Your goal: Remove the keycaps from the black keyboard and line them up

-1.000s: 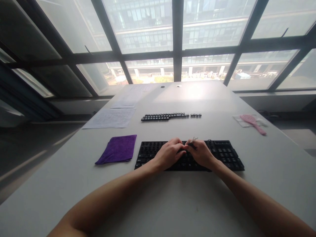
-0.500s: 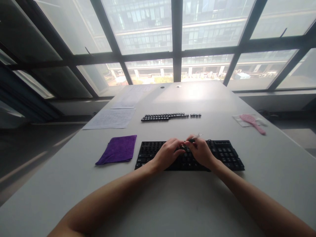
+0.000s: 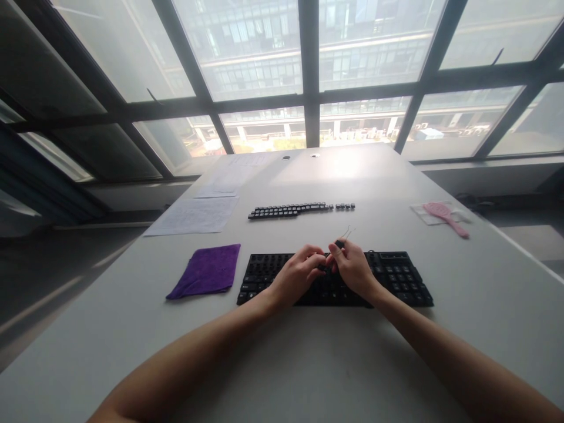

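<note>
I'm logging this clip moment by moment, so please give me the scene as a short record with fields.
surface: white table beside large windows
right hand: pinches a wire keycap puller above the black keyboard
left hand: curled beside the right one, over the keys; grip unclear
behind keyboard: rows of loose keycaps
left side: purple cloth, papers
right side: pink brush

Both forearms bare, in from bottom corners, converging at centre. Left hand (image 3: 299, 275) palm down, fingers curled, tips meeting right hand (image 3: 352, 267). Right hand raised slightly, thumb and index pinched together. Left grip unclear from this angle.
</note>
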Available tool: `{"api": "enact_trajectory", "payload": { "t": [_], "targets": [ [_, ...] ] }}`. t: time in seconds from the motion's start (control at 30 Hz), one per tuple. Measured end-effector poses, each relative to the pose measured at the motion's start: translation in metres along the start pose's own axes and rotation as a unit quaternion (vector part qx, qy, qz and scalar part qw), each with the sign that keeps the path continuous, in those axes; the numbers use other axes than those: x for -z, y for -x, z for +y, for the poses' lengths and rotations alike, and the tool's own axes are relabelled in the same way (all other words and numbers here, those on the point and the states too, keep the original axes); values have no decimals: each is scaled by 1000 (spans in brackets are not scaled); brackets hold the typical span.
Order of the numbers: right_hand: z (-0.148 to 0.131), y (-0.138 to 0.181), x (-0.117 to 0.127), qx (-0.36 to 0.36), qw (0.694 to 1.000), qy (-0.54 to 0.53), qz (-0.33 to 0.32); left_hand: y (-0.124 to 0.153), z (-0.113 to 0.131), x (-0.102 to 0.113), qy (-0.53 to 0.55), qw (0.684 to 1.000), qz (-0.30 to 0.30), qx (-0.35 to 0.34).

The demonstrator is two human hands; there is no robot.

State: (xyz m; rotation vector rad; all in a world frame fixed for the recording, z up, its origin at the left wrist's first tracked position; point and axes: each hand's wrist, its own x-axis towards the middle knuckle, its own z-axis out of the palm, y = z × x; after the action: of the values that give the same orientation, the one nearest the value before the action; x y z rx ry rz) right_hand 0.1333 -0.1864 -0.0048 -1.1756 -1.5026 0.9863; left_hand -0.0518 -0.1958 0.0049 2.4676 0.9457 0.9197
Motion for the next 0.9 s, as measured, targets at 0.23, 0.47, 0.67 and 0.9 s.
{"api": "enact_trajectory", "payload": {
  "t": [0.23,0.47,0.67,0.9],
  "targets": [
    [3,0,-3,-12,1000,5,-1,-46,-50,30,-70,993,47,88],
    [3,0,-2,-13,1000,20,-2,-103,-123,22,-190,971,10,146],
    [4,0,-2,-8,999,38,-7,-105,-136,20,-202,966,14,158],
    [6,-1,-2,-6,999,46,-7,-106,-138,24,-209,965,7,158]
  ]
}}
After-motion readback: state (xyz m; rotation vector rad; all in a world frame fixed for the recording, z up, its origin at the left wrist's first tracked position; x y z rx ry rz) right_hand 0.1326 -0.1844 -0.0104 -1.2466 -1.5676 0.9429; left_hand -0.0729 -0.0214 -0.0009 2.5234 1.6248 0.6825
